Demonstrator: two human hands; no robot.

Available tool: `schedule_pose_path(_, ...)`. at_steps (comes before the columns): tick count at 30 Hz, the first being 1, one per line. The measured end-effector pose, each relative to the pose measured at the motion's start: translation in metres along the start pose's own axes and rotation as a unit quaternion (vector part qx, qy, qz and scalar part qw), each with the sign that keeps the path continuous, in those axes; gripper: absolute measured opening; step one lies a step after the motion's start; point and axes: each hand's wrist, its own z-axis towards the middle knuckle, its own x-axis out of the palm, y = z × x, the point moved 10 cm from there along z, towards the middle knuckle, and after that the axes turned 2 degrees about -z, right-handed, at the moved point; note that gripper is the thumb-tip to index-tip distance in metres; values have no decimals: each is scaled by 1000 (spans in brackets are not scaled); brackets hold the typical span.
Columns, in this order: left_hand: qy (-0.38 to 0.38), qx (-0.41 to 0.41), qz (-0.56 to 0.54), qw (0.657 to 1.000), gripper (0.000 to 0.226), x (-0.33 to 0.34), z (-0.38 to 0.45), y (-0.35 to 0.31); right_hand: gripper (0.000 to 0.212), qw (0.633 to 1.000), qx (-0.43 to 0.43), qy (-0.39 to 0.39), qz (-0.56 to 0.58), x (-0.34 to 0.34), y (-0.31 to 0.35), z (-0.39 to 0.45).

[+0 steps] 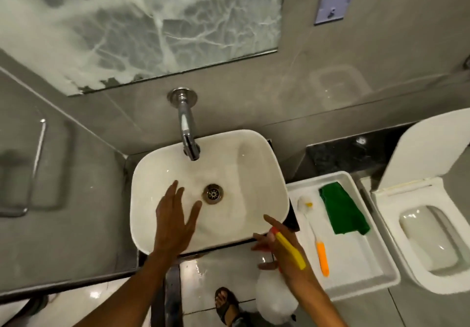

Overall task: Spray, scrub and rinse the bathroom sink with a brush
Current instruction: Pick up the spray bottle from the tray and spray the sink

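The white sink (256,174) is the anchor here. The left hand (175,221) is flat over the basin's near left part, fingers spread, holding nothing — its thumb points toward the drain (213,193). At the sink's near right corner the right hand (284,247) grips a spray bottle (276,298), fingers wrapped around its yellow-and-red head, index finger extended. Right of the sink, a white tray (356,270) holds the orange-handled brush (318,237) and a green cloth (342,211). The faucet (187,133) juts over the sink's far edge.
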Motion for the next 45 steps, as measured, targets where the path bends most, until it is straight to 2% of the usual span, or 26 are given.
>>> schedule_pose_path(3,-33,-55,3,998,86,-24,-10,51,26,997,75,-10,-32,33,-26,3)
schedule_pose_path(4,-44,-59,-1,997,91,-31,-11,62,23,996,80,-8,-43,41,-32,-2)
schedule_pose_path(6,-45,-67,-14,997,98,-33,-11,74,30,995,70,-21,-61,48,-43,-9)
schedule_pose_path(8,-38,-76,-30,996,95,-33,-4,78,33,995,30,-58,-81,54,-38,-9)
schedule_pose_path(12,-44,-88,-65,993,85,-34,-1,83,61,987,-40,-106,-115,65,-36,-25)
schedule_pose_path(18,-55,-89,-113,988,85,-34,-9,97,46,971,-91,-143,-167,76,-37,-35)
schedule_pose_path(26,-67,-85,-101,989,81,-36,-8,99,67,983,-58,-143,-100,97,-53,-25)
schedule_pose_path(30,-67,-85,-85,990,82,-38,-8,97,57,977,-67,-176,-102,94,-49,-25)
schedule_pose_path(36,-66,-87,-84,990,82,-38,-7,98,56,974,-67,-195,-96,77,-43,-32)
schedule_pose_path(41,-60,-92,-90,990,82,-34,-6,101,60,960,-62,-261,-76,50,-36,-43)
schedule_pose_path(45,-57,-92,-89,990,79,-34,-6,100,60,959,-76,-262,-82,48,-28,-54)
